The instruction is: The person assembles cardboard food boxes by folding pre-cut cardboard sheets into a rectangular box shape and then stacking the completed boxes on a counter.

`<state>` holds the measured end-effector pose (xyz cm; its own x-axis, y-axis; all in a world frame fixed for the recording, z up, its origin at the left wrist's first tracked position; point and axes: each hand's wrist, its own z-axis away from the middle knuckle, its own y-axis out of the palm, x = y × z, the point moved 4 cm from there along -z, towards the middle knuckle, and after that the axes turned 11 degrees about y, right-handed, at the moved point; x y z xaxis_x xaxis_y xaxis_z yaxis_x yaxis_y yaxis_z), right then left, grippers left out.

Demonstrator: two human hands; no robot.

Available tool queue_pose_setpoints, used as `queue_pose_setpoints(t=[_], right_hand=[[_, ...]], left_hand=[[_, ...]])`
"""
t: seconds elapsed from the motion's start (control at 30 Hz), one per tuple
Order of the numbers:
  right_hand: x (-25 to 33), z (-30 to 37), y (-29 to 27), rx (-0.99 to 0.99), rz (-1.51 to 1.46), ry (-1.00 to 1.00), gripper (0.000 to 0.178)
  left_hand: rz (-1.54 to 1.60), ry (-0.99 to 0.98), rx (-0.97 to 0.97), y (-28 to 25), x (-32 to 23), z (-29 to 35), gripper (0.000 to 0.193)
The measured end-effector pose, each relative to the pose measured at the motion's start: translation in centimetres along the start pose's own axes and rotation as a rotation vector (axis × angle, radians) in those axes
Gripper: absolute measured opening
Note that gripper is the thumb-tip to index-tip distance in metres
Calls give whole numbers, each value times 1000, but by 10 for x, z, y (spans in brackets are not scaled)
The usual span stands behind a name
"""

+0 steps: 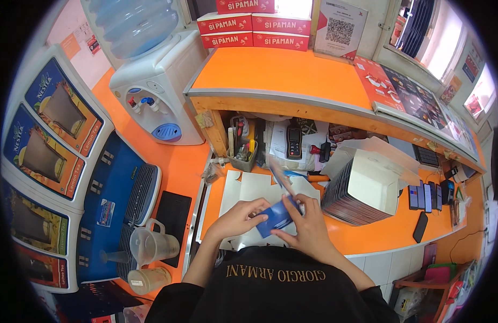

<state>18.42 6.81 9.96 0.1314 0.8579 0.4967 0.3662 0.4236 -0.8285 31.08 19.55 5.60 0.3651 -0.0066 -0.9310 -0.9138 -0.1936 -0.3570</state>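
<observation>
A small blue packet or folded card is held up in front of my chest; its exact kind I cannot make out. My left hand pinches its left edge between thumb and fingers. From the other side, my right hand grips it, fingers over the top and thumb below. A thin, blurred flap rises just above the right fingers; whether it belongs to the blue piece is unclear. Beneath both hands lies a flat white cardboard sheet with cut edges, partly covered by my arms.
To the right stands a tall stack of folded cartons, with several phones beyond. Under the orange shelf sit a pen basket and a handheld terminal. A drink dispenser and plastic jugs are at left.
</observation>
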Motion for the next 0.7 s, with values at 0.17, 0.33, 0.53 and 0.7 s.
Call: queue_pose_setpoints(t=[0.17,0.33,0.53,0.7], right_hand=[[5,0,-1,4,127,60,112],[-27,4,-36,-308,-102,-6,109],[-61,33,-78,-343,-735,267,129],[-80,60,-102,-330,-417,339,116]], left_hand=[[76,24,-228,20,-53,-14,33],[-410,564,-357,4,-86,-12,76],[232,450,-457,-17,-73,-39,122],[90,290,-162,11,-65,-77,113]])
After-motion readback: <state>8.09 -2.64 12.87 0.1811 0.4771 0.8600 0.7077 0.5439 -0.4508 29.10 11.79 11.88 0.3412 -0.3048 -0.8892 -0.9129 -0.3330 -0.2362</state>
